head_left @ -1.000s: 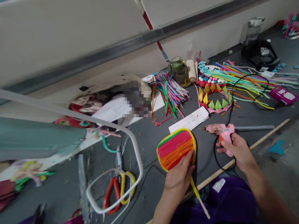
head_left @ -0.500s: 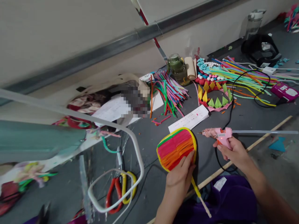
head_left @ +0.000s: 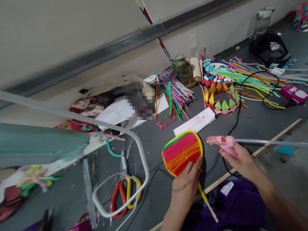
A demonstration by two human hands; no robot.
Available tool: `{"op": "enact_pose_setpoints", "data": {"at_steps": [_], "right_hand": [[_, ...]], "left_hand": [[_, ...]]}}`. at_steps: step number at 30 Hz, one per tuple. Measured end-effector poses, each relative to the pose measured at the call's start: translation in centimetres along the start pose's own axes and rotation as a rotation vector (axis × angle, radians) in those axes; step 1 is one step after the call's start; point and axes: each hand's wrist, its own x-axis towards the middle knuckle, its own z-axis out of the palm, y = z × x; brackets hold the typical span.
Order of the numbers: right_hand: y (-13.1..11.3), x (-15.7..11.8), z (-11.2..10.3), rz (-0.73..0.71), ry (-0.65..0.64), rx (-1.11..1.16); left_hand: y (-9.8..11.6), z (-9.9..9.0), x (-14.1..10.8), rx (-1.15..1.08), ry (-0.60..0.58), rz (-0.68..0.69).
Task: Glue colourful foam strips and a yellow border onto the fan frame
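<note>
My left hand (head_left: 187, 178) grips the lower right edge of a fan-shaped piece (head_left: 180, 150) with a yellow rim and pink, orange, red and green strips. Its yellow-wrapped stick (head_left: 202, 193) slants down past my wrist. To the right, my right hand (head_left: 237, 157) is closed round the handle of a pink glue gun (head_left: 223, 142). The gun's nozzle points left, just off the fan's right edge and not touching it. A long clear glue stick (head_left: 269, 141) extends from the back of the gun.
Beyond the fan lie a paper strip (head_left: 194, 122), a crown of folded points (head_left: 225, 107), pipe cleaners (head_left: 174, 94) and a green jar (head_left: 183, 70). Red-handled (head_left: 119, 199) and yellow-handled tools (head_left: 132, 192) lie left, beneath a white curved frame (head_left: 144, 160). The gun's black cable (head_left: 238, 118) crosses the table.
The glue gun has tilted in my right hand, its nozzle slightly lower and its glue stick now sloping down to the right. My left hand and the fan have barely moved.
</note>
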Motion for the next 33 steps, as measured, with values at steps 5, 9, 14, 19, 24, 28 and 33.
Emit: {"op": "enact_pose_setpoints", "data": {"at_steps": [5, 9, 14, 19, 24, 28, 33], "right_hand": [[0.0, 0.1, 0.2, 0.023, -0.048, -0.080], [0.3, 0.4, 0.2, 0.162, -0.064, 0.111], [-0.1, 0.6, 0.6, 0.227, -0.129, 0.211], [-0.6, 0.7, 1.0, 0.264, -0.137, 0.178], [-0.8, 0.8, 1.0, 0.226, -0.081, 0.070], [-1.1, 0.8, 1.0, 0.240, -0.076, 0.032], [-1.3, 0.8, 1.1, 0.266, -0.064, 0.058]], "left_hand": [[0.2, -0.1, 0.1, 0.021, -0.082, -0.021], [0.4, -0.2, 0.1, 0.070, -0.121, -0.057], [0.4, -0.1, 0.1, 0.054, -0.176, -0.066], [0.5, -0.3, 0.3, 0.036, -0.222, -0.070], [0.7, -0.4, 0.4, 0.032, -0.240, -0.102], [0.9, -0.3, 0.3, 0.044, -0.235, -0.114], [1.0, 0.1, 0.3, 0.053, -0.209, -0.122]]}}
